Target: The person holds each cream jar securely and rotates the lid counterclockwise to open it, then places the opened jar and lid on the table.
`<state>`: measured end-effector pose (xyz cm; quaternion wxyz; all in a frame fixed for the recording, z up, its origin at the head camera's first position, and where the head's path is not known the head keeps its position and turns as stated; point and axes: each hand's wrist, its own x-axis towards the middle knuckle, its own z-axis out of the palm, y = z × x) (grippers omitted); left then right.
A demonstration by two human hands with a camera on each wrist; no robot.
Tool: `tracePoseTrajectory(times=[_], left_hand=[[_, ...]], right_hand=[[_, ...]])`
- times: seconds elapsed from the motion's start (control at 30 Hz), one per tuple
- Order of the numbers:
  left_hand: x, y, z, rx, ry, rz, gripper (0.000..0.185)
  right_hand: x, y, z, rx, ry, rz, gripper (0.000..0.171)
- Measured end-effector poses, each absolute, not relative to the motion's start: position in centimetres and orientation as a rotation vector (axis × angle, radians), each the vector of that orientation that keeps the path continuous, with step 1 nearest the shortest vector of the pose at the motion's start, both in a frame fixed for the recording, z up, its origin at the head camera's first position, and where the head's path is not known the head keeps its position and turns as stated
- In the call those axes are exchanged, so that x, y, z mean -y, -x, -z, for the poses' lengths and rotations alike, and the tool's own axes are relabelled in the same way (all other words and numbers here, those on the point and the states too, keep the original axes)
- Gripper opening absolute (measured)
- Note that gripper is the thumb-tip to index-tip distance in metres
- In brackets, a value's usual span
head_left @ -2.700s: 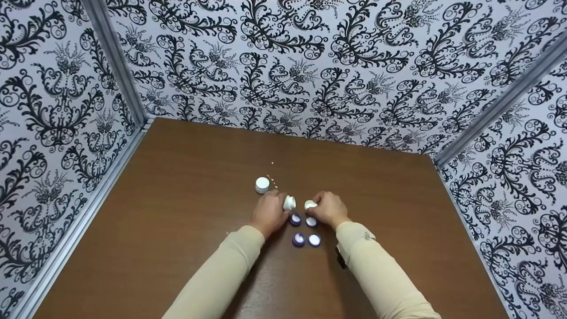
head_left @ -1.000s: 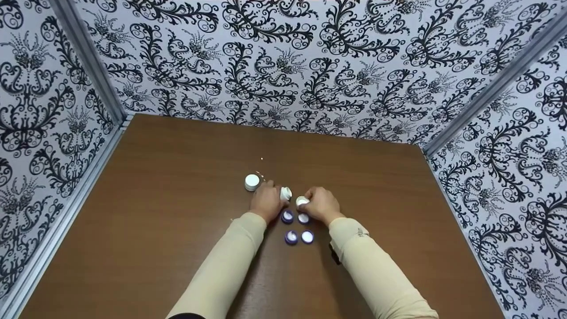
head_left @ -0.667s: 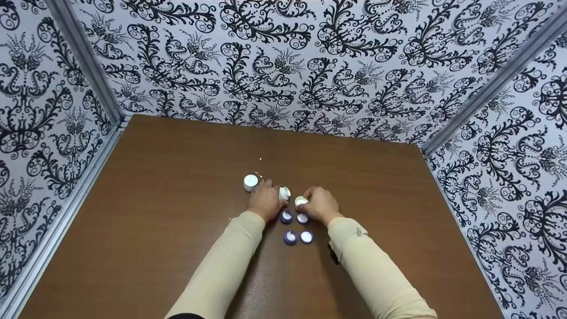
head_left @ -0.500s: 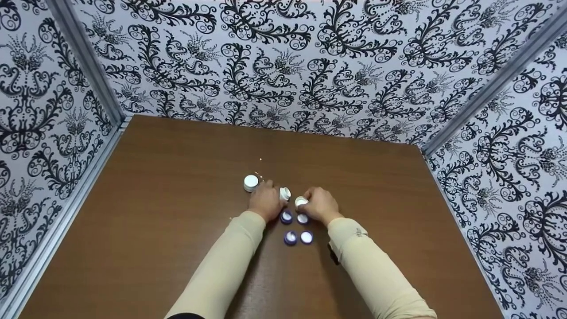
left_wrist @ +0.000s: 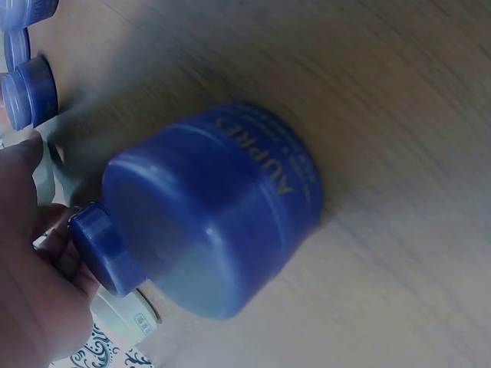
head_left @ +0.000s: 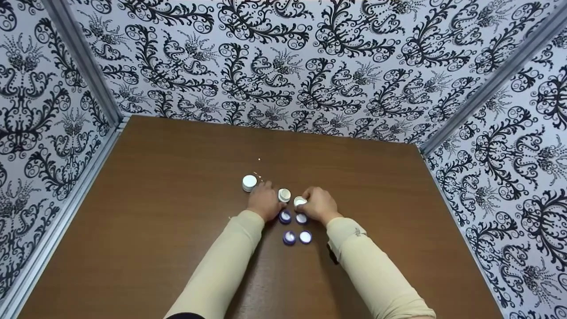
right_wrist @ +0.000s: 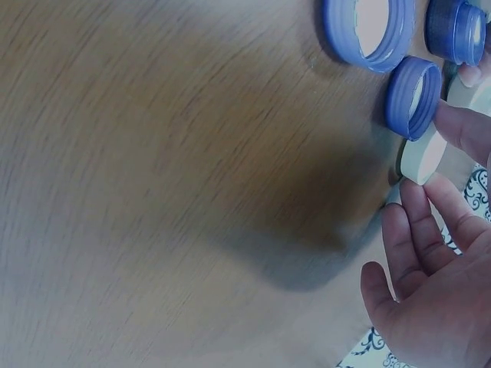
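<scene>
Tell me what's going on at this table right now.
A person in beige sleeves works at a brown table. The left hand holds one small white jar; the right hand holds another. Just in front of them lie four purple caps, open side up. A third white jar stands apart, beyond the left hand.

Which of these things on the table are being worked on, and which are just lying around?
In hand:
left hand on a white jar
right hand on a white jar

Lying about:
four purple caps
lone white jar
</scene>
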<state>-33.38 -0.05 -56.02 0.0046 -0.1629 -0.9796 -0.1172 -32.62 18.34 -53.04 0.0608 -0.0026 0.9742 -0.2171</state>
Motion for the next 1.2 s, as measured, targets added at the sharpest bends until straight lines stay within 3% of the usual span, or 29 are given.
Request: tracePoseTrajectory(times=[0.67,1.2], left_hand=[[0.28,33.06,56.18,3.033,0.431,0.415,0.053],[0.27,32.98,56.05,2.957,0.431,0.461,0.038]], right_hand=[[-17.91,32.92,53.30,-2.987,0.101,0.666,0.024],[-18.22,32.79,52.84,-3.019,0.187,0.633,0.016]])
